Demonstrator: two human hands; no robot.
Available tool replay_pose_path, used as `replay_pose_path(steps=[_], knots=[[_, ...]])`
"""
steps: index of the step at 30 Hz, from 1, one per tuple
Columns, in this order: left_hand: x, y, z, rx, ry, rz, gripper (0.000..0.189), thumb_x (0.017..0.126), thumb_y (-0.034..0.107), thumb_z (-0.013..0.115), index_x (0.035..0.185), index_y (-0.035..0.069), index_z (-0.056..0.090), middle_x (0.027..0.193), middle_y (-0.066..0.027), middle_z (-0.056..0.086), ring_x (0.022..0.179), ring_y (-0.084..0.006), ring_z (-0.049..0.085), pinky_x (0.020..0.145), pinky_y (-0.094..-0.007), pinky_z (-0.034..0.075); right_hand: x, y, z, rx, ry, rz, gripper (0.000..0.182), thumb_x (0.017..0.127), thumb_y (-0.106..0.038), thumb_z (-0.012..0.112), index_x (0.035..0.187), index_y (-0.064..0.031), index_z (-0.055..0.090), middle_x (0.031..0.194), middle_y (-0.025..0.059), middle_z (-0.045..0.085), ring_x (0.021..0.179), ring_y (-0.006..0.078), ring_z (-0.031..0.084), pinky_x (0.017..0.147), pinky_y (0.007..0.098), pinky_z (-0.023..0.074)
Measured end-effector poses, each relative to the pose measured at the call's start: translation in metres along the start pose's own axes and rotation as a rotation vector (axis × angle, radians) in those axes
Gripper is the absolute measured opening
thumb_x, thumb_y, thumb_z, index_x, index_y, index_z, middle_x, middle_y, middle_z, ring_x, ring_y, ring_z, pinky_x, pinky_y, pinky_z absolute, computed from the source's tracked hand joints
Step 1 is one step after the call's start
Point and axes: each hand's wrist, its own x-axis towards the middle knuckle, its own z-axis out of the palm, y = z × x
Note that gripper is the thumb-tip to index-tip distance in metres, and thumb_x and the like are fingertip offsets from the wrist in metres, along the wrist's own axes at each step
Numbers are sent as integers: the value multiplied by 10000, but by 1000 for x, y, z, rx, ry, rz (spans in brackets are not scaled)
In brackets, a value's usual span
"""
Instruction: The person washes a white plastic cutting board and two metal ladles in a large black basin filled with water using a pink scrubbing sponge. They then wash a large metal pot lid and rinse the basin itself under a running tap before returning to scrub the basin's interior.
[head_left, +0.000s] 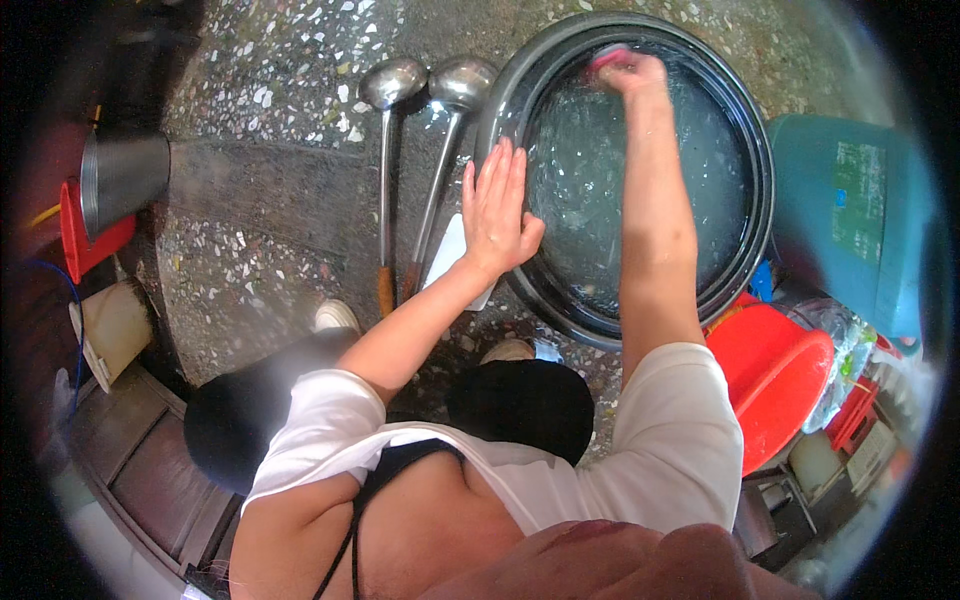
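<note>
A large black round basin (517, 105) with water (577, 195) in it stands on the floor before me. My right hand (639, 73) reaches across it to the far inner wall, closed on a pink cloth or scrubber (611, 58); motion blur hides which. Flat against the basin's left rim lies my left hand (496, 206), fingers stretched out and thumb apart, holding nothing. Two metal ladles (394, 82) (461, 81) with wooden handle ends lie to the left of the basin. Partly covered by my left wrist is a flat white object (448, 251).
Right of the basin are a teal plastic container (810, 195) with a label and a tilted red plastic basin (772, 375). Clear plastic bags (829, 360) lie beyond the red one. A metal bucket (131, 180) is at far left. The speckled floor (262, 277) looks wet.
</note>
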Motion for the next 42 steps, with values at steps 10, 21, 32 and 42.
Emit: replay_pose_path(steps=[10,21,32,42], knots=[[2,2,-3,74,-37,17,804,633,158,566,1377,-21,320,1434,-231,306,1329,-367,293,1092,-533,145,14,-153,-142,338,17,-87,284,817,-98,398,1043,-26,554,837,130,607,592,207,565,436,291,429],[-4,-4,3,144,-8,36,783,677,245,572,1381,12,323,1440,-195,316,1347,-337,267,1094,-534,124,-182,-42,-179,-241,-359,-68,355,828,-221,535,1080,29,551,1037,148,624,925,253,604,846,429,484],[-7,2,1,170,-26,98,707,682,226,602,1330,34,394,1435,-226,280,1328,-391,252,1078,-561,137,-234,13,-228,-1657,457,-1080,214,740,-147,615,927,-47,648,917,169,596,898,390,574,796,460,467],[-7,8,-12,455,-96,206,670,759,329,582,1295,-39,424,1350,-197,437,1313,-310,341,1091,-551,146,-253,-56,-277,-1452,899,-1040,287,772,-254,635,909,-2,620,946,221,609,981,377,541,850,440,432]])
